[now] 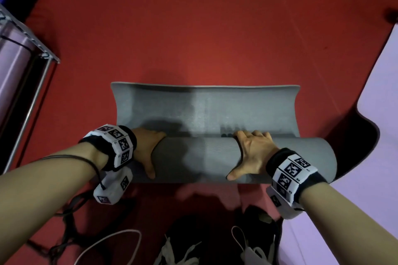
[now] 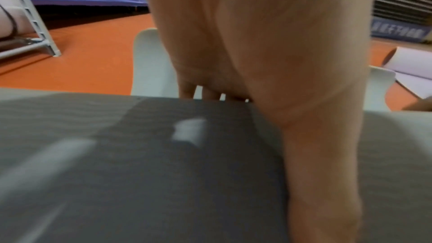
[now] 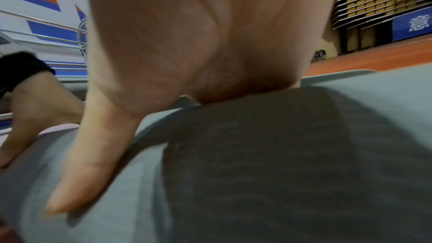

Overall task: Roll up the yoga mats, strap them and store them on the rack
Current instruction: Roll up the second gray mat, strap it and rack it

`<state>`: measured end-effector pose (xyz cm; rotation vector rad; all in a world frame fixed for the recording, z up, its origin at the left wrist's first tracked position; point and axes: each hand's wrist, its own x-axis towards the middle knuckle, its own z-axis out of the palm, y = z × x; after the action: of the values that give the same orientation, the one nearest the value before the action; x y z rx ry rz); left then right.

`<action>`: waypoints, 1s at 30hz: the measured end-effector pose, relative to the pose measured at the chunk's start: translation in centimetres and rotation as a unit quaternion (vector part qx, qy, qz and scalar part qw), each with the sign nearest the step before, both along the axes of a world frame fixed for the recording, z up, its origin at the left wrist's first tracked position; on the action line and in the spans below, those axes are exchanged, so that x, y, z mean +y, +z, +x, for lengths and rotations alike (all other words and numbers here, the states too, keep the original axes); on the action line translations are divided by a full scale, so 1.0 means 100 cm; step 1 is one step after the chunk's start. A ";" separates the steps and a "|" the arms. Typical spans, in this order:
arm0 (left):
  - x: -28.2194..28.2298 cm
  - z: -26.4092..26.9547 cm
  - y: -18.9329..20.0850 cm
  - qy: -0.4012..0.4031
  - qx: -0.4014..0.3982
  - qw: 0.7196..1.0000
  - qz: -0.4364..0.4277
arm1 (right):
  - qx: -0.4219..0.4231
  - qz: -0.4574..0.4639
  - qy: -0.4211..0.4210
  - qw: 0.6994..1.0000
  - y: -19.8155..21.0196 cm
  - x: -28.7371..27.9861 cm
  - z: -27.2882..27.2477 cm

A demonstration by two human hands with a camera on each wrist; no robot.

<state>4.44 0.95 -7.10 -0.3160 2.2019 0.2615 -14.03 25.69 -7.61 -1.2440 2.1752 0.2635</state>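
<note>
Both thumbs hook the near side of the grey mat's [image 1: 206, 157] roll while fingers drape over its top, left hand [image 1: 148, 146] and right hand [image 1: 252, 153] spread wide, short unrolled tail lying ahead on the red floor [image 1: 193, 28].

A red floor [image 1: 193, 28] lies all around; black cables [image 1: 69, 217] and white shoelaces [image 1: 172, 249] lie nearer the person.
</note>
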 end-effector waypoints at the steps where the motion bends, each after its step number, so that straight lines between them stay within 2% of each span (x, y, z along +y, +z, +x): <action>1: -0.001 -0.002 0.000 0.003 -0.009 1.000 0.006 | 0.002 0.004 -0.004 1.000 0.002 0.000 0.001; 4: -0.006 -0.005 -0.002 0.023 -0.012 0.999 0.026 | 0.049 -0.005 0.019 0.999 0.011 0.002 0.012; 6: -0.013 -0.002 0.000 0.040 0.006 0.998 0.038 | 0.095 -0.053 0.035 0.993 0.013 0.009 0.026; 9: -0.025 0.003 0.003 0.058 0.078 0.995 0.030 | 0.107 -0.099 0.017 0.989 0.005 0.017 0.032; 14: -0.037 0.008 0.010 0.136 0.179 0.974 0.031 | 0.100 -0.012 0.028 0.995 -0.001 -0.006 0.012; 17: -0.035 0.008 0.011 0.139 0.253 0.957 0.020 | 0.086 -0.033 -0.005 0.996 0.002 -0.020 -0.004; 19: -0.026 0.009 0.010 0.121 0.237 0.964 0.011 | 0.061 -0.044 -0.016 0.997 0.005 -0.024 -0.016; 21: -0.011 0.010 0.007 0.089 0.162 0.982 -0.030 | 0.037 -0.041 -0.024 0.998 0.006 -0.029 -0.026; 23: -0.003 0.007 0.001 0.031 0.114 0.989 -0.085 | 0.024 -0.035 -0.031 0.999 0.006 -0.034 -0.031; 27: -0.015 -0.011 0.003 0.005 0.093 0.990 -0.102 | 0.025 -0.028 -0.029 0.999 0.002 -0.037 -0.034; 30: -0.017 -0.014 0.005 0.000 0.101 0.991 -0.091 | 0.048 -0.012 0.011 0.999 0.001 -0.036 -0.032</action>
<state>2.99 -0.78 -6.63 -0.4042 2.4327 0.0951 -17.19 22.09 -7.54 -1.2935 2.2541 0.3134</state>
